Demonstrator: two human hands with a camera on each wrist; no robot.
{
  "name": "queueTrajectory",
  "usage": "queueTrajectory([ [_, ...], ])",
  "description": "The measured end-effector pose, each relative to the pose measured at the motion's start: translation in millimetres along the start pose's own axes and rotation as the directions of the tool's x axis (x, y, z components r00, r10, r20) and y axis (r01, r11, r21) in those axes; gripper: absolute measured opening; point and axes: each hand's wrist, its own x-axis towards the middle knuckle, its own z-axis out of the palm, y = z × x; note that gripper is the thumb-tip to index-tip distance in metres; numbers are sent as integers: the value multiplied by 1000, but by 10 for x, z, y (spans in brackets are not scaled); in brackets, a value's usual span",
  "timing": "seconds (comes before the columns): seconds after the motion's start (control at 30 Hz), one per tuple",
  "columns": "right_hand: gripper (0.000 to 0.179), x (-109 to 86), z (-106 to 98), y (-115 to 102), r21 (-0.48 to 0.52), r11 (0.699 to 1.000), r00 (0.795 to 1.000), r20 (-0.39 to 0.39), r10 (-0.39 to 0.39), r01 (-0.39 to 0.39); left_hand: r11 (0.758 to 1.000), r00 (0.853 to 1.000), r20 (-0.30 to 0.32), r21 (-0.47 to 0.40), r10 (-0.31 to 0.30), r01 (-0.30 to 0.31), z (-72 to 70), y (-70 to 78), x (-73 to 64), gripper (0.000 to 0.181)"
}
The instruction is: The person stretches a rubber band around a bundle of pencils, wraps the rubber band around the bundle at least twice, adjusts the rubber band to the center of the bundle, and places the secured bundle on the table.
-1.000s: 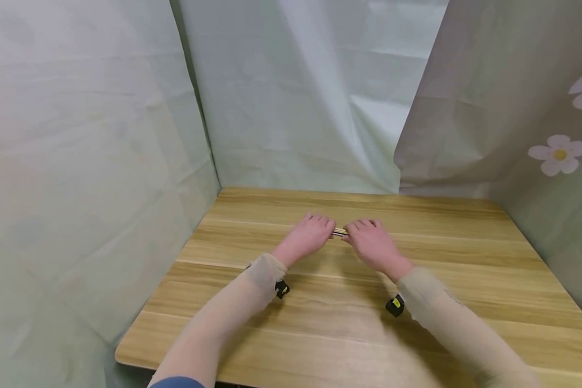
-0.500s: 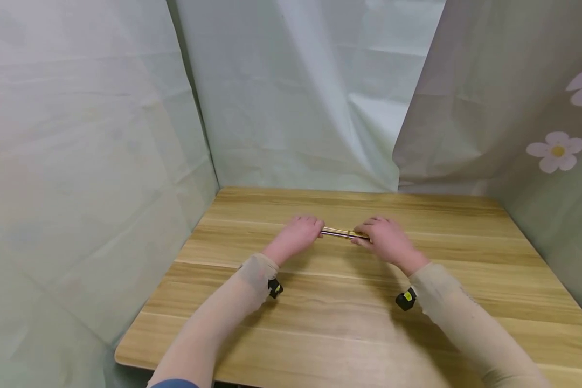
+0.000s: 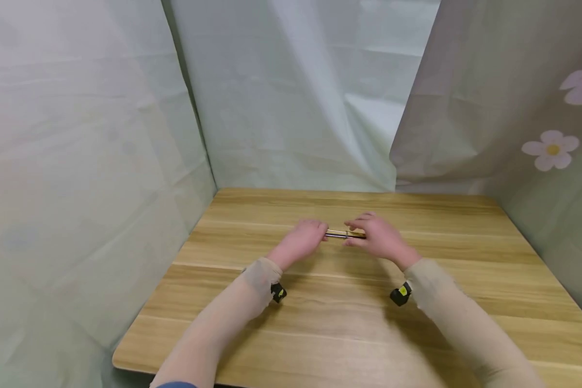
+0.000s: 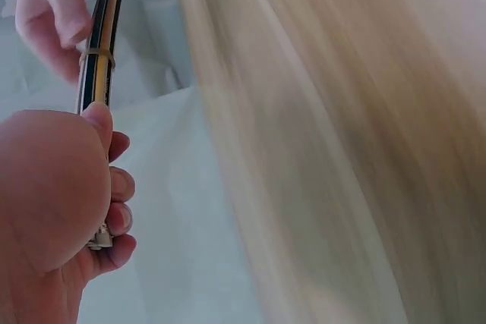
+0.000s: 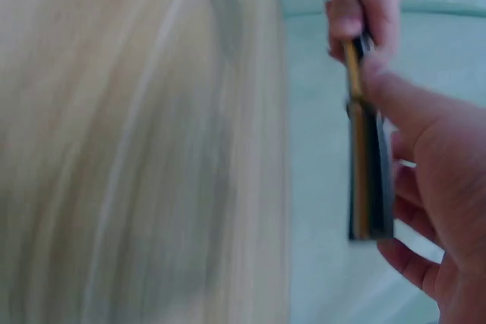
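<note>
In the head view my left hand (image 3: 303, 242) grips one end of a slim bundle of sticks (image 3: 339, 234) above the table. Black and gold-yellow lengths lie side by side in it, and a thin band (image 4: 97, 54) circles them. Its lower end, silvery, pokes out below my left fingers in the left wrist view. Around the other end, my right hand (image 3: 380, 240) hovers with thumb and fingers spread apart. The right wrist view has the right thumb close to the bundle (image 5: 370, 172) and the other fingers behind it; contact is hard to tell.
Beneath both hands lies a wood-grain table (image 3: 330, 323). Pale cloth hangs behind and at the left (image 3: 102, 161), with a flower-printed cloth (image 3: 553, 151) at the right. A small black camera (image 3: 400, 294) sits under the right wrist, and another (image 3: 278, 292) under the left.
My right hand slid rightward along the bundle, baring more of it, and then its fingers spread. The left hand shifted slightly left, then back, still holding the bundle.
</note>
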Motion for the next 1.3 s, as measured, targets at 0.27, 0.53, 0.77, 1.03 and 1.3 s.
queueTrajectory([
  [0.27,22,21,-48,8,-10,999,997,66,-39,40,999,999,-24,45,24,-23,-37,4,-19,17],
  [0.53,24,60,38,-3,-2,1000,996,89,-12,13,998,1000,-2,59,-6,7,13,50,17,17],
  [0.77,29,94,125,-59,-8,1000,993,120,21,-20,997,999,34,82,0,-3,92,113,53,17],
  [1.03,45,106,62,-36,-53,997,985,163,56,-48,1000,1000,18,25,-3,2,156,65,9,14],
  [1.3,13,119,68,-16,-55,998,989,149,-2,10,1000,1000,1,9,9,-9,119,0,-2,15],
])
